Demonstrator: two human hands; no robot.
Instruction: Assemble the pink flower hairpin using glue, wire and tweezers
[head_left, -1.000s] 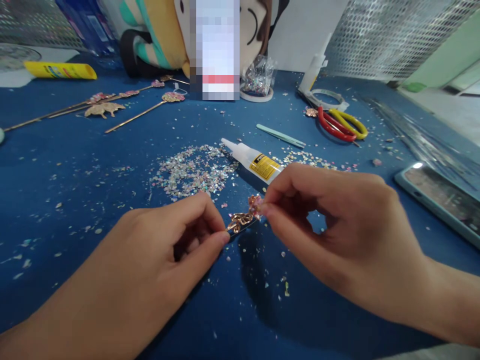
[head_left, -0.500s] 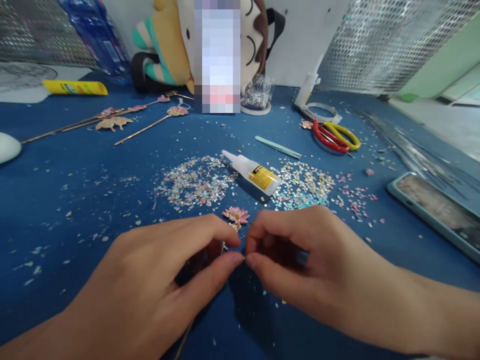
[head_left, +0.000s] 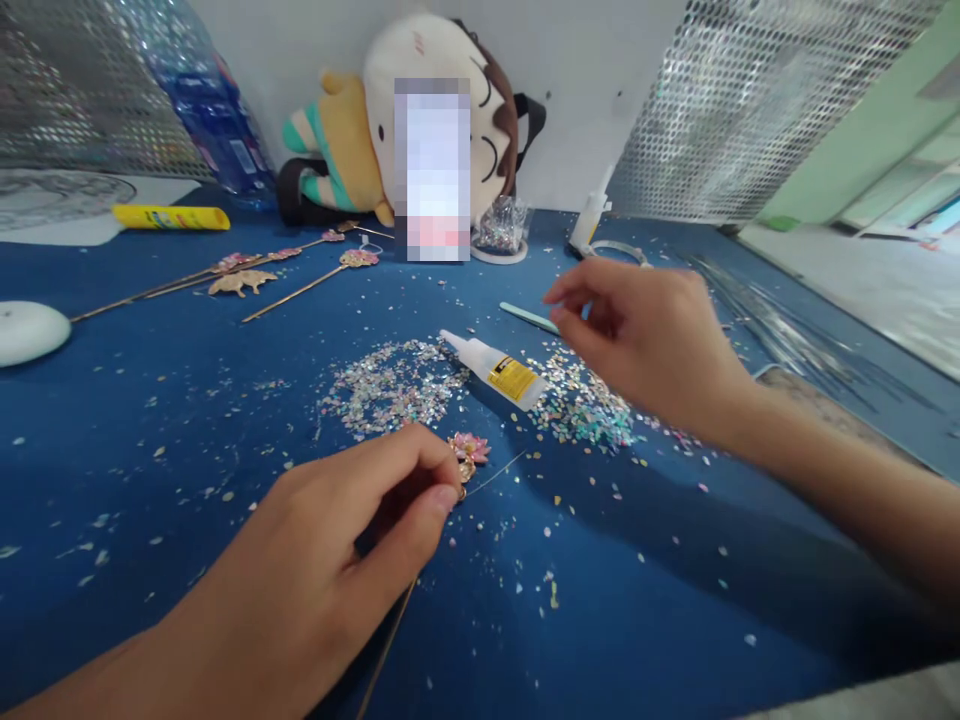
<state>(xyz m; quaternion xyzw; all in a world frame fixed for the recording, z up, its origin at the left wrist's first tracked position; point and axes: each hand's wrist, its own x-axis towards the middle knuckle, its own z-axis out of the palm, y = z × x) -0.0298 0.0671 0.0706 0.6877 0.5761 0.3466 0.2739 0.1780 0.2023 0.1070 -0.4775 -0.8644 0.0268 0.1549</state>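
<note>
My left hand [head_left: 315, 550] pinches a gold hairpin [head_left: 388, 640] between thumb and forefinger, low over the table. A pink metal flower [head_left: 470, 447] sits at the hairpin's top, just beyond the fingertips. From that spot a fine clear wire or thread [head_left: 499, 472] sticks out to the right. My right hand [head_left: 660, 340] hovers at the right, fingers loosely curled, with a small gap between thumb and forefinger. Its fingertips are by the pale green tweezers [head_left: 527, 316], whose right end is hidden. A glue bottle [head_left: 502, 372] lies between two patches of glittery flakes [head_left: 394, 390].
Other flower hairpins [head_left: 300, 290] and a gold animal-shaped piece [head_left: 241, 282] lie at the back left, near a yellow tube [head_left: 171, 217] and a white mouse [head_left: 31, 333]. Behind stand a blue bottle [head_left: 217, 130], a plush toy [head_left: 349, 150] and a second glue bottle [head_left: 590, 218]. Thin wires [head_left: 787, 320] lie right.
My right hand has left my left hand's fingertips and moved up and right, now covering the red and yellow scissor handles. The clear thread has come into view. My left hand keeps the hairpin.
</note>
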